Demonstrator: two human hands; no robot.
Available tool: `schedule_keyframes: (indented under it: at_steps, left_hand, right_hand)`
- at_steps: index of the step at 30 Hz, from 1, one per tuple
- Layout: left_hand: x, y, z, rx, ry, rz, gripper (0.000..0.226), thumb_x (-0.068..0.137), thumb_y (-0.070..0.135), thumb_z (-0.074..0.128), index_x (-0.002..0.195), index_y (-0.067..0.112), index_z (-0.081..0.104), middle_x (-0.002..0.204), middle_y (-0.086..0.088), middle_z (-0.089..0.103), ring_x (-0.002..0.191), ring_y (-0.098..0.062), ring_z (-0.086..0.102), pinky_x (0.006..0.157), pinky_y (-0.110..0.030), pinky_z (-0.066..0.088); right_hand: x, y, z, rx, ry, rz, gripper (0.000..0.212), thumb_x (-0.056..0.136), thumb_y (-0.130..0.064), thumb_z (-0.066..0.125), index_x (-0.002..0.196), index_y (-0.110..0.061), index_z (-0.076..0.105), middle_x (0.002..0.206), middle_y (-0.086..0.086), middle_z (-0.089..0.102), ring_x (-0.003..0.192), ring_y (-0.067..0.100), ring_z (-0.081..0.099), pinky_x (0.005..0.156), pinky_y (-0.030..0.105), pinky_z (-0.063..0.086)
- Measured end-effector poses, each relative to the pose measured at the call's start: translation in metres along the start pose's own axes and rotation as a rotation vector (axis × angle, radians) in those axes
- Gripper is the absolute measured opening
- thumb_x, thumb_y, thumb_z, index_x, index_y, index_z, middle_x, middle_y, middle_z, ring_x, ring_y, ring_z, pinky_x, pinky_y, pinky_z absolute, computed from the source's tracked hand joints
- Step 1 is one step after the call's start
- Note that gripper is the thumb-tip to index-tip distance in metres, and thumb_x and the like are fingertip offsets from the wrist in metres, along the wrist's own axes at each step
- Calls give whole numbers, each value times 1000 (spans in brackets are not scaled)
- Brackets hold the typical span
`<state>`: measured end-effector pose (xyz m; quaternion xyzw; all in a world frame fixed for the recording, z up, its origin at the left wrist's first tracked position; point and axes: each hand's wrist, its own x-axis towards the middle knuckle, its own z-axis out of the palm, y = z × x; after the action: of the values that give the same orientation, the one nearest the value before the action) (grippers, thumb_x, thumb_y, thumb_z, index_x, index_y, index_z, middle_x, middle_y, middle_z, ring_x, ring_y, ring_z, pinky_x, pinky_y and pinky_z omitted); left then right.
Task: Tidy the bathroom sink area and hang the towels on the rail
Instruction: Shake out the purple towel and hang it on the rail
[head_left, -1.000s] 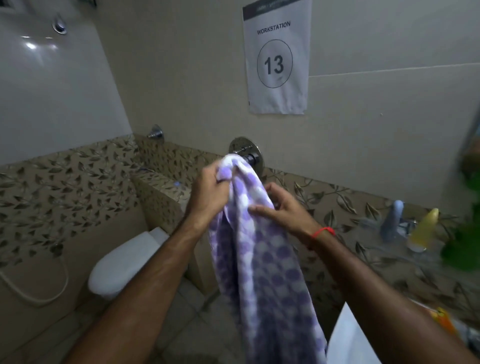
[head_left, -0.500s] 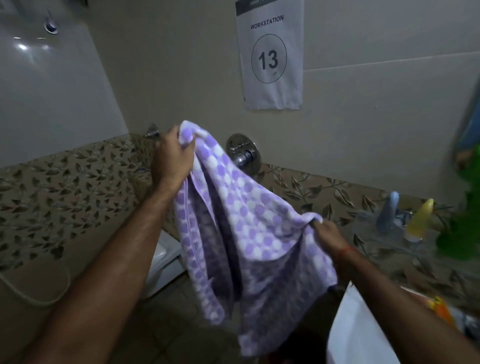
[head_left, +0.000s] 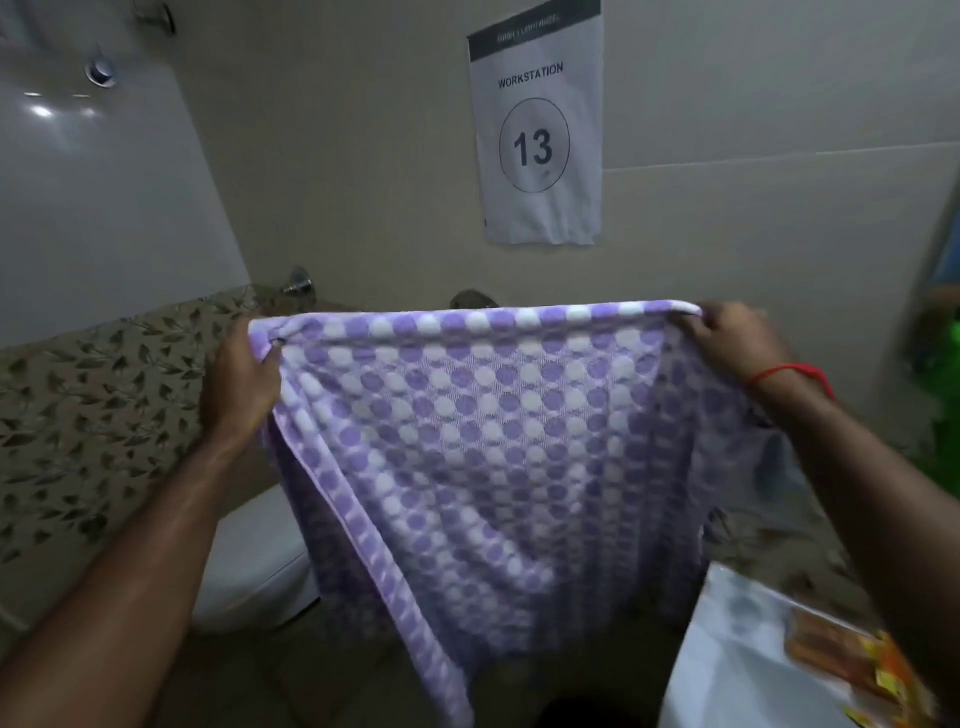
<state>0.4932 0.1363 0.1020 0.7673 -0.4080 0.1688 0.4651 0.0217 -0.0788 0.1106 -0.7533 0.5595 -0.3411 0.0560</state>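
Taking the towel (head_left: 483, 441) as landmark: spread wide at the middle of the view, hanging down from its top edge. Left hand (head_left: 244, 379) at its upper left corner, right hand (head_left: 727, 340) at its upper right corner, each closed on the edge. Behind the towel, the wall; on that wall, above the towel and right of its middle, a sign (head_left: 537, 130). Just above the top edge, behind it, a wall fitting (head_left: 472, 300) half hidden; further left of that, a tap (head_left: 297, 283). Below and left of the towel, behind its lower left part, a toilet (head_left: 254, 566). Below and right, a sink (head_left: 737, 660), with a packet (head_left: 852, 660) on its right side.
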Motion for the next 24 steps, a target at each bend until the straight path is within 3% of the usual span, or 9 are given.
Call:
schedule_keyframes:
  at_steps: [3, 5, 8, 12, 16, 19, 21, 23, 24]
  left_hand:
    - [2, 2, 6, -19, -39, -9, 25, 99, 16, 49, 122, 7, 55, 112, -14, 64, 98, -30, 60, 81, -34, 38]
    - [4, 11, 12, -70, -120, -84, 19, 98, 11, 47, 113, 3, 57, 96, -9, 59, 88, -21, 55, 77, -30, 37]
    - [-14, 41, 26, -444, -330, -328, 20, 101, 6, 41, 97, -1, 59, 69, -10, 59, 56, -19, 57, 51, -21, 41]
    - [-77, 106, 46, -862, -616, -478, 40, 92, -7, 34, 119, 6, 61, 96, -12, 67, 78, -20, 65, 61, -24, 54]
    - [-122, 149, 56, -961, -818, -218, 44, 94, 11, 55, 135, 27, 53, 117, 4, 65, 90, -2, 68, 73, -18, 56]
    - [-134, 156, 55, -661, -832, 216, 76, 82, 18, 76, 138, 47, 34, 132, 23, 49, 116, 7, 56, 95, -5, 43]
    - [-131, 159, 49, -518, -693, 335, 74, 78, -1, 63, 136, 42, 46, 127, 16, 59, 112, -8, 61, 87, -6, 46]
    - [-123, 158, 41, -547, -548, 361, 65, 73, -16, 48, 121, 24, 65, 114, 4, 71, 104, -18, 68, 84, -19, 52]
    - [-119, 158, 35, -605, -510, 379, 61, 71, -19, 44, 112, 18, 68, 109, 1, 74, 102, -18, 69, 86, -23, 53]
  right_hand:
    - [10, -13, -7, 132, -85, 75, 38, 99, -31, 55, 101, 6, 67, 99, 30, 67, 96, 40, 65, 71, 36, 39]
    - [10, -21, -7, 264, -136, 153, 23, 98, -19, 56, 97, 3, 64, 81, 20, 60, 80, 30, 57, 60, 29, 38]
    - [1, -39, -4, 521, -372, 202, 17, 98, -3, 46, 105, -9, 60, 76, 5, 54, 74, 23, 50, 45, 17, 42]
    - [-28, -87, 24, 1036, -573, 300, 28, 99, 4, 40, 119, -10, 54, 93, 17, 57, 70, 23, 51, 58, 31, 46]
    - [-62, -137, 35, 1128, -675, 220, 29, 98, 6, 39, 113, -12, 56, 73, 13, 52, 56, 21, 55, 53, 38, 58]
    - [-70, -145, 24, 1031, -723, 70, 34, 95, 1, 44, 83, -15, 71, 68, 13, 61, 60, 23, 61, 60, 36, 58]
    - [-73, -137, 8, 917, -792, -35, 25, 95, -14, 55, 80, -23, 73, 77, 16, 68, 71, 28, 67, 67, 40, 58]
    - [-73, -120, -7, 664, -864, -221, 7, 90, -35, 65, 93, -33, 71, 84, 13, 72, 72, 23, 68, 62, 35, 57]
    - [-73, -111, -14, 550, -890, -289, 16, 85, -44, 70, 99, -36, 68, 80, 10, 71, 70, 19, 67, 59, 32, 56]
